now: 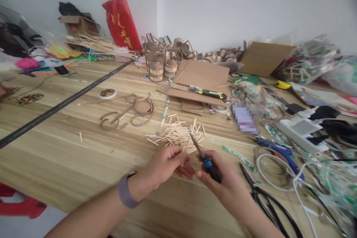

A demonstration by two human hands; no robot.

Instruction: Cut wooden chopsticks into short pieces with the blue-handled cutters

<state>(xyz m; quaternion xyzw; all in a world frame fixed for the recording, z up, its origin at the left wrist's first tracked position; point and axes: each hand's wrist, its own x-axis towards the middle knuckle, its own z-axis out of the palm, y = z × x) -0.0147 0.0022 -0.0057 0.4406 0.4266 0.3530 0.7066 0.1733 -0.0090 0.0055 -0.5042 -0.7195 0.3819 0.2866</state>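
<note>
My left hand [166, 164] pinches a thin wooden stick [188, 145] between thumb and fingers, just in front of a pile of short wooden sticks [175, 135] on the wooden table [69, 148]. My right hand [223, 182] is closed around a small cutter with a blue and black handle [208, 163], whose narrow tip points up and left towards the stick and the pile. The two hands almost touch. A grey band circles my left wrist.
Black scissors [262, 197] lie right of my right hand, beside a blue glue gun [279, 154] and white cables. Cardboard sheets with a yellow utility knife [208, 92], woven stick baskets [163, 68], cardboard rings [142, 109], a power strip [298, 130] and plastic bags crowd the back and right.
</note>
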